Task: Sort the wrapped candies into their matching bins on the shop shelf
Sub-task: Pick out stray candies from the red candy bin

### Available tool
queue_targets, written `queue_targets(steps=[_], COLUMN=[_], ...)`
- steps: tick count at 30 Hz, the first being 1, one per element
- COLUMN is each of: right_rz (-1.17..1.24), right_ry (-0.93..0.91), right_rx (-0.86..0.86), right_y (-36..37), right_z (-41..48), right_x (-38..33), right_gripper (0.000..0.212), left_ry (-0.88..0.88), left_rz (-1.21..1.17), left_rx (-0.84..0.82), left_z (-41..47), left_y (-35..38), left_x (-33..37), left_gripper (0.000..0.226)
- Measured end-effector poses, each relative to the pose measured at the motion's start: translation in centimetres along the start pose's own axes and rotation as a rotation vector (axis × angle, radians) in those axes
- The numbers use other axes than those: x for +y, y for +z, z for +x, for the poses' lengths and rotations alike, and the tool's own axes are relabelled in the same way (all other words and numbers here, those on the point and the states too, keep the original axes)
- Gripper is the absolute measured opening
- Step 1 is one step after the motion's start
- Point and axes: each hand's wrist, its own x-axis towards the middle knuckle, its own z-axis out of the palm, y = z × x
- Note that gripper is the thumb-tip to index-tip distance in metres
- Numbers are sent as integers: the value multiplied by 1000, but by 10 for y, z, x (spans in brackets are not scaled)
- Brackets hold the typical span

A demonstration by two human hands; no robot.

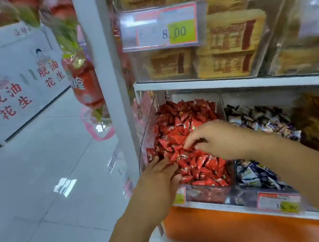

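Red wrapped candies (186, 122) fill the leftmost clear bin (205, 194), piled every way with no common axis. The right hand (214, 139) hangs over the middle of the heap. Its fingers (189, 141) are curled down and point left, tips at the wrappers; whether they pinch one I cannot tell. The left hand (159, 175) lies at the bin's front-left corner, fingers straight on the candies. The neighbouring bin of dark-and-white candies (260, 123) lies just right of the heap, so I judge the right hand nearer for any stray.
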Motion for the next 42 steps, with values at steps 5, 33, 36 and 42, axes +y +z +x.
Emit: queue_targets(steps=[5, 33, 36, 42], right_rz=[-495, -178, -330, -578], right_ry=[52, -112, -16, 209], right_rx=[-486, 105, -178, -505], right_y=[38, -13, 12, 40], right_z=[74, 77, 79, 105], right_x=[-15, -11, -15, -7], right_gripper=[97, 19, 38, 95], left_ry=[45, 50, 51, 50], left_rz=[23, -86, -86, -107], left_rx=[3, -54, -47, -52], left_z=[-2, -8, -6, -5], left_y=[0, -13, -14, -13], left_x=[-9, -10, -10, -13], left_gripper=[47, 44, 44, 43])
